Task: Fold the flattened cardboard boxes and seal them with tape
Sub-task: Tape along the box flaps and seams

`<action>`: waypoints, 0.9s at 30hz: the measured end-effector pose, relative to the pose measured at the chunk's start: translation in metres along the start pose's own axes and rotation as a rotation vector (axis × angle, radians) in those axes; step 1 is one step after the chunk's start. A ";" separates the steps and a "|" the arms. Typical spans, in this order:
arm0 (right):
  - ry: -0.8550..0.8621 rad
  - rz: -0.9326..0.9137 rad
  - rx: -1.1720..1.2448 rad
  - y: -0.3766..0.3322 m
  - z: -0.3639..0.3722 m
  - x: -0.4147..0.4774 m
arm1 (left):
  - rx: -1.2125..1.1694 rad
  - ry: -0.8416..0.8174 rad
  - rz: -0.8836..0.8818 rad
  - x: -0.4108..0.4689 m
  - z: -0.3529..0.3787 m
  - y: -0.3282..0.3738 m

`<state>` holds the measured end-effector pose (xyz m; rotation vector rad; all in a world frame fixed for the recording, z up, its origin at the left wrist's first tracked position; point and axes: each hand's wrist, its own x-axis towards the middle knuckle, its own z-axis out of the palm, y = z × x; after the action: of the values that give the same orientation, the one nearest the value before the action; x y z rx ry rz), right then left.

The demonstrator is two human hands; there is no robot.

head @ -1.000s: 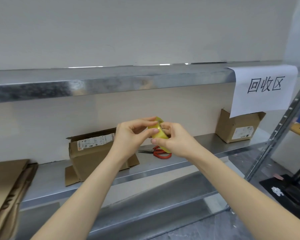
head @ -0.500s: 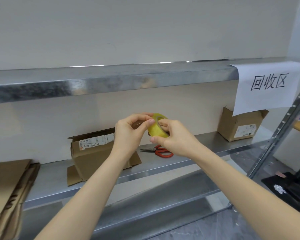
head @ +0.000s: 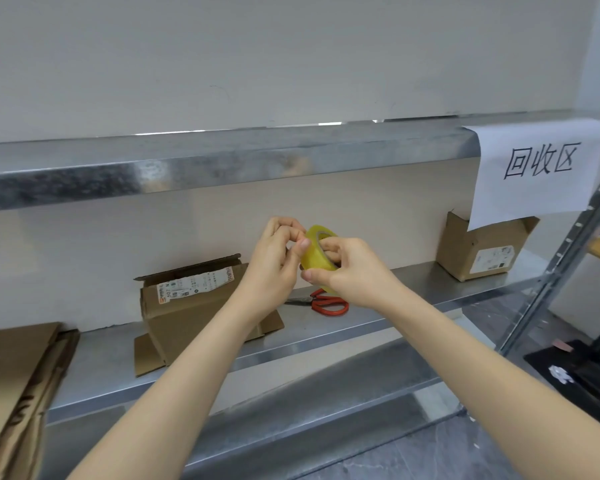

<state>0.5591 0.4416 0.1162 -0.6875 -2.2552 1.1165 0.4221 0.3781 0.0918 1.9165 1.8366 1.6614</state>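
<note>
Tape [head: 317,252] gripped in right hand [head: 352,271] above shelf [head: 413,282]; left hand [head: 274,265], fingers curled, at its rim, apparently pinching the end. Risk: end torn or lost if pinch slips.

Two hands [head: 274,268] [head: 355,273], one tape roll [head: 314,259], one pair of scissors [head: 326,303], two upright boxes [head: 187,306] [head: 478,252], one flattened-cardboard stack [head: 14,375], one sign [head: 541,174].
</note>
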 end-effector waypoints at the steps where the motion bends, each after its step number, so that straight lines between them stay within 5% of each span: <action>1: 0.002 0.004 0.000 0.001 -0.001 0.000 | -0.011 -0.011 0.000 0.000 -0.001 0.000; 15: 0.003 0.016 0.026 0.001 -0.003 0.007 | -0.316 0.124 -0.171 -0.004 -0.005 -0.004; 20: -0.012 0.022 0.057 0.001 0.003 0.010 | -0.134 0.201 -0.103 -0.005 -0.003 -0.003; 27: -0.121 0.000 0.155 0.006 0.007 0.005 | 0.087 0.319 -0.232 0.008 -0.020 -0.020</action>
<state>0.5524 0.4446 0.1087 -0.5711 -2.2372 1.3499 0.3928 0.3780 0.0924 1.4573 2.1761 1.9217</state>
